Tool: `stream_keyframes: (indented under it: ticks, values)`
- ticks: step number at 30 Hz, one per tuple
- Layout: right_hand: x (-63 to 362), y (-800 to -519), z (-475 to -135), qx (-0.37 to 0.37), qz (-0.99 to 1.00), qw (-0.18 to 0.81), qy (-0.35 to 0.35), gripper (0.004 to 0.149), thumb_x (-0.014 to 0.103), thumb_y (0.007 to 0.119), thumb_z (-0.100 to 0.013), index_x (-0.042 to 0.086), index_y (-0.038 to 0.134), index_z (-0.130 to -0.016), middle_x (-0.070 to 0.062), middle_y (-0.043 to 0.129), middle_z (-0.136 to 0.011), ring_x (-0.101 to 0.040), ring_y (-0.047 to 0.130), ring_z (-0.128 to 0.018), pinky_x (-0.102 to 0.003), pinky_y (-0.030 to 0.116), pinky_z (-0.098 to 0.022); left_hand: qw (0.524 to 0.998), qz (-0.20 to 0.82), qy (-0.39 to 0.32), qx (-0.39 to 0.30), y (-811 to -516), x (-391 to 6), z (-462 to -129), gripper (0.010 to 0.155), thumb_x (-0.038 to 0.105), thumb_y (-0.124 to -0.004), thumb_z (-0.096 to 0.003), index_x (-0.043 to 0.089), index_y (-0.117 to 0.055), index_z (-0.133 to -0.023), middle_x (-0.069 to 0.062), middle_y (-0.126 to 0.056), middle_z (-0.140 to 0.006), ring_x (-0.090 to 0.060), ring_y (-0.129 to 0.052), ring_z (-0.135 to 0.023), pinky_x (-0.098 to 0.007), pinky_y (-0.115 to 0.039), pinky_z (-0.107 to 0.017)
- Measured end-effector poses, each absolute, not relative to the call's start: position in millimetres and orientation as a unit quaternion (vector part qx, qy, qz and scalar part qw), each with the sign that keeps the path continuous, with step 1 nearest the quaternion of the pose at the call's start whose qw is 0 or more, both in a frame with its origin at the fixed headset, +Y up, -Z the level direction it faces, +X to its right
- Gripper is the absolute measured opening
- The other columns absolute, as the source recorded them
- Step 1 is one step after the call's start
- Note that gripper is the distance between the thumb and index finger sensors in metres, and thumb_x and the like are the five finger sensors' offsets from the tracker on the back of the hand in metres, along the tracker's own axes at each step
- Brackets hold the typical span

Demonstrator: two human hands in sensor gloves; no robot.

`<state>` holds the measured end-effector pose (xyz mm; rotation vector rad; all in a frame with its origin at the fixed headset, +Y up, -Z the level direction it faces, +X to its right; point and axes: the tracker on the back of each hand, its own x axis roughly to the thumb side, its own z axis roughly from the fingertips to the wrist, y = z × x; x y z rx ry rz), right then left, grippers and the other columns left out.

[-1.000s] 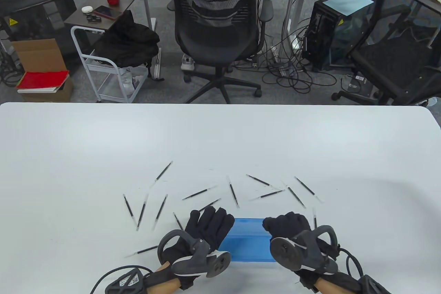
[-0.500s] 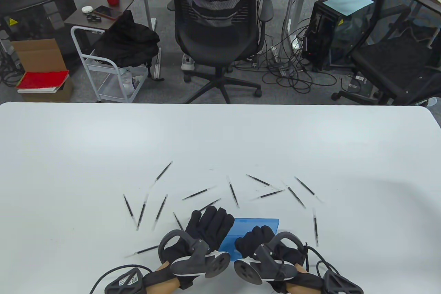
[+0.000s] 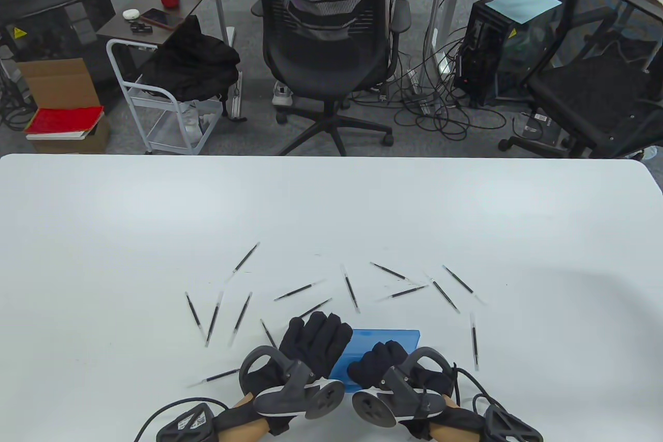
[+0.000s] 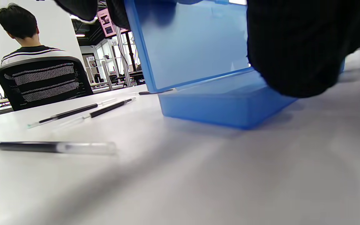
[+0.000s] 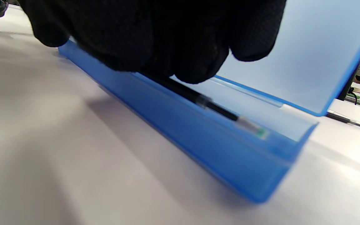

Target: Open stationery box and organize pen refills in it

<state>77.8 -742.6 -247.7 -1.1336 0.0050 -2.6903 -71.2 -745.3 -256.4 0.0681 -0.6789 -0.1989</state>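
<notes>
The blue stationery box point(image 3: 386, 339) stands open near the table's front edge. My left hand point(image 3: 317, 332) holds its raised lid point(image 4: 192, 47) at the left end, with fingers point(image 4: 77, 7) behind the lid. My right hand point(image 3: 380, 358) hovers over the box's middle and pinches one black pen refill point(image 5: 217, 109), which slants down inside the base point(image 5: 198, 140) in front of the lid point(image 5: 292, 62). Several loose refills point(image 3: 352, 294) lie scattered beyond and beside the box, one to its right point(image 3: 474, 341) and one to its left point(image 4: 52, 147).
The white table point(image 3: 331, 203) stretches far beyond the refills. An office chair point(image 3: 323, 38) stands past the far edge, and a person point(image 4: 20, 28) sits with their back turned. Glove cables point(image 3: 171, 413) trail at the front edge.
My right hand has moved left from the box's right end to over its middle, uncovering the refill to the right of the box. The left hand has stayed on the lid.
</notes>
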Motion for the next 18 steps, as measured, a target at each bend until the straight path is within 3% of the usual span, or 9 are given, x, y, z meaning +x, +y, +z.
stream_keyframes:
  ticks: [5, 11, 18]
  values:
    - [77.4, -740.5, -245.1, -0.387, -0.915, 0.115, 0.014, 0.053, 0.029, 0.089, -0.047, 0.023, 0.074, -0.097, -0.001, 0.096, -0.085, -0.031, 0.095, -0.078, -0.057, 0.075, -0.069, 0.938, -0.101, -0.331, 0.031, -745.3, -70.5, -255.9, 0.114, 0.061, -0.085, -0.0413, 0.012, -0.018, -0.120, -0.018, -0.027, -0.128, -0.048, -0.044, -0.117, -0.067, -0.047, -0.083]
    - [96.3, -709.4, -240.9, -0.360, -0.929, 0.070, 0.046, 0.051, 0.029, 0.089, -0.047, 0.023, 0.076, -0.095, -0.001, 0.098, -0.082, -0.031, 0.097, -0.076, -0.057, 0.076, -0.068, 0.938, -0.100, -0.331, 0.029, -745.3, -70.2, -256.1, 0.114, 0.061, -0.085, -0.0415, 0.013, -0.018, -0.120, -0.018, -0.025, -0.129, -0.048, -0.044, -0.117, -0.068, -0.047, -0.083]
    - [144.7, -667.9, -253.7, -0.235, -0.966, 0.034, 0.098, 0.049, 0.029, 0.090, -0.047, 0.022, 0.078, -0.094, -0.003, 0.100, -0.080, -0.032, 0.098, -0.073, -0.057, 0.076, -0.067, 0.938, -0.099, -0.331, 0.027, -745.4, -70.3, -256.5, 0.114, 0.061, -0.084, -0.0417, 0.013, -0.017, -0.120, -0.018, -0.024, -0.129, -0.048, -0.043, -0.117, -0.068, -0.047, -0.083]
